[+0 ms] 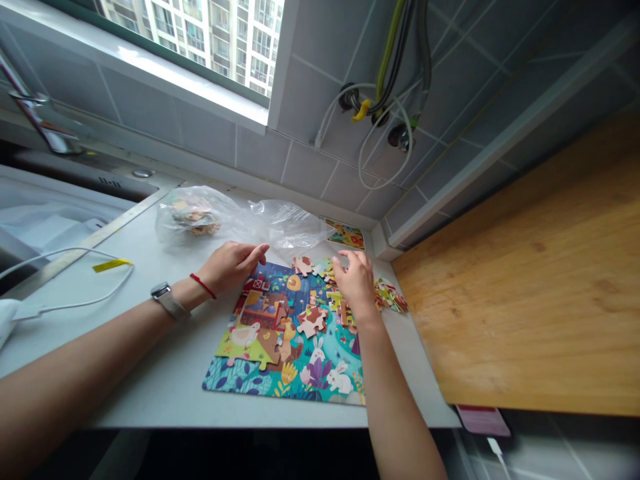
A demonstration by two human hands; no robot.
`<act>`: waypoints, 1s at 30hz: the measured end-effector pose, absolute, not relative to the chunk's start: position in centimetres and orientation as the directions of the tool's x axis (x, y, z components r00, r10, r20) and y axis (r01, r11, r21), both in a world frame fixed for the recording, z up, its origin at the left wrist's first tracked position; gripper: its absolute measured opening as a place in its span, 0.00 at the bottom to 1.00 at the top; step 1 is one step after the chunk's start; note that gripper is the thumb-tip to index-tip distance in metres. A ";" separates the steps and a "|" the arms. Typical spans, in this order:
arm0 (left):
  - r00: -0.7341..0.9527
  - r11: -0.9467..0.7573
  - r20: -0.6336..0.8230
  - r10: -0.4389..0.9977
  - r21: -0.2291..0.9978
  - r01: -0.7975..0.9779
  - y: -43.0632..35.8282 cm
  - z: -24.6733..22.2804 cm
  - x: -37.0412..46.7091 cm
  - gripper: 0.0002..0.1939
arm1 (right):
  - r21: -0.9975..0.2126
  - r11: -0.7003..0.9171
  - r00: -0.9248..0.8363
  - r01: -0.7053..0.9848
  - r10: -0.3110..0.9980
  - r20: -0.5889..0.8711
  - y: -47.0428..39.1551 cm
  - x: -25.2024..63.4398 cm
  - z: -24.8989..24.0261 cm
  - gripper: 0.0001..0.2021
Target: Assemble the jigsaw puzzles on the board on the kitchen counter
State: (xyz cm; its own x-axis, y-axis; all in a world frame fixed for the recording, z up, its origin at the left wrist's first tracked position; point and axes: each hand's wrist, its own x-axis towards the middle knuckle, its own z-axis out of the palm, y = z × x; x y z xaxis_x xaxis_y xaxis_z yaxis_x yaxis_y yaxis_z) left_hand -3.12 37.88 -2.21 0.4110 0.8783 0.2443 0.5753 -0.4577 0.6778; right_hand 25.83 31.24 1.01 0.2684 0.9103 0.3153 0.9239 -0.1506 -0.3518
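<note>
Puzzle (294, 357) flat on white counter (160, 380), between forearms; pictured animals upright to person, heads toward tiled wall (205, 130); near edge roughly along counter's front, long axis hard to tell. Left hand (236, 261) at far-left corner, thumb against fingers, any pinch hidden. Right hand (357, 277) over loose pieces (393, 297), thumb parted from curled fingers. Plastic bag (295, 223) behind; sink (75, 175) left, wooden panel (525, 287) right.

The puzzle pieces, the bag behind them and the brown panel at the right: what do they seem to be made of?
Puzzle pieces: probably printed cardboard, fairly matte; flat, with pictures and cut tabs.
Bag: likely thin clear plastic, glossy; crumpled, with highlights and contents showing through.
Brown panel: wood or wood-look surface, soft sheen; grain streaks show.
</note>
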 end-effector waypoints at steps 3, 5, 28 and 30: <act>0.414 -0.460 0.243 0.877 0.675 0.578 37.9 -2.2 -3.1 0.34 | -0.245 -0.434 0.468 0.867 0.878 0.101 31.6 28.6 0.9 0.23; 0.416 -0.460 0.241 0.877 0.671 0.581 37.9 -2.3 -3.1 0.34 | -0.236 -0.479 0.499 0.845 0.866 0.029 31.7 29.9 0.4 0.24; 0.503 -0.575 0.313 0.806 0.616 0.538 37.7 -2.0 -3.1 0.29 | -0.977 0.107 0.099 0.184 0.987 0.127 31.8 23.0 -1.1 0.16; 0.569 -0.628 0.323 0.756 0.602 0.493 37.6 -1.9 -3.0 0.26 | -0.978 0.118 0.075 0.172 0.988 0.133 31.5 21.9 -1.6 0.14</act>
